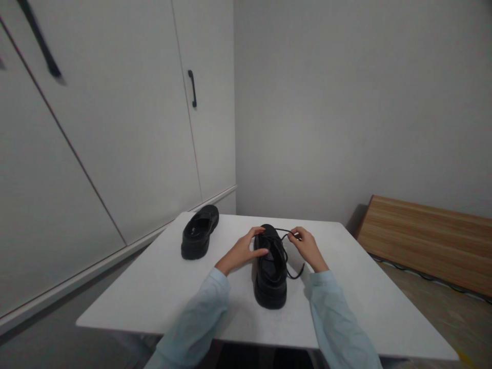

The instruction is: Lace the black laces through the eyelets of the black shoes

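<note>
A black shoe (pixel 271 292) stands on the white table with its heel toward me and its toe pointing away. My left hand (pixel 246 248) rests against its left side, thumb and fingers spread over the upper. To the right of the shoe, my right hand (pixel 305 244) pinches a black shoelace (pixel 282 230) that stretches across from the shoe. A loose lace end (pixel 298 274) curls on the tabletop beside the shoe, below my right hand. The second black shoe (pixel 195 240) sits apart at the back left, touched by neither hand.
The white table (pixel 154 292) spans the space before me. White cabinet doors (pixel 126 128) with dark handles rise at the left, and a grey wall (pixel 346 113) stands behind. A wooden board (pixel 426 241) leans at the right, with a cable along its lower edge.
</note>
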